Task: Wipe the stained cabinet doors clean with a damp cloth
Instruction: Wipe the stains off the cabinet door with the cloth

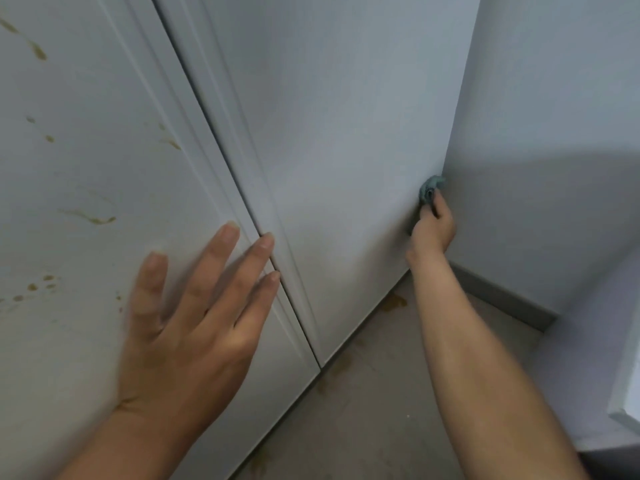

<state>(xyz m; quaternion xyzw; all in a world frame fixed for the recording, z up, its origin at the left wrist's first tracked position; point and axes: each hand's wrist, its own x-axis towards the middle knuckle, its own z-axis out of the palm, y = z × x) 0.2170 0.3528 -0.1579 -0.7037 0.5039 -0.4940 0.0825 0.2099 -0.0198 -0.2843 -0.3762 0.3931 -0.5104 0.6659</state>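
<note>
The seam (221,161) between the two cabinet doors is the landmark. Left of it is the left door (86,174), with the left hand (187,327) flat on it, fingertips reaching the seam. Right of it is the right door (339,133); at that door's far edge, beside the wall (554,116), the right hand (434,228) grips the cloth (429,190). Below the seam lies the floor (363,410).

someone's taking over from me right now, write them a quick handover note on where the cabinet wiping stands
Left hand: open, fingers spread, flat against the left door; holds nothing.
Right hand: shut on the cloth, pressed at the far right edge of the right door.
Done: the right door looks clean.
Left: the left door carries brown stains from top to bottom, none wiped yet. Brown spots on the floor along the cabinet base too.
</note>
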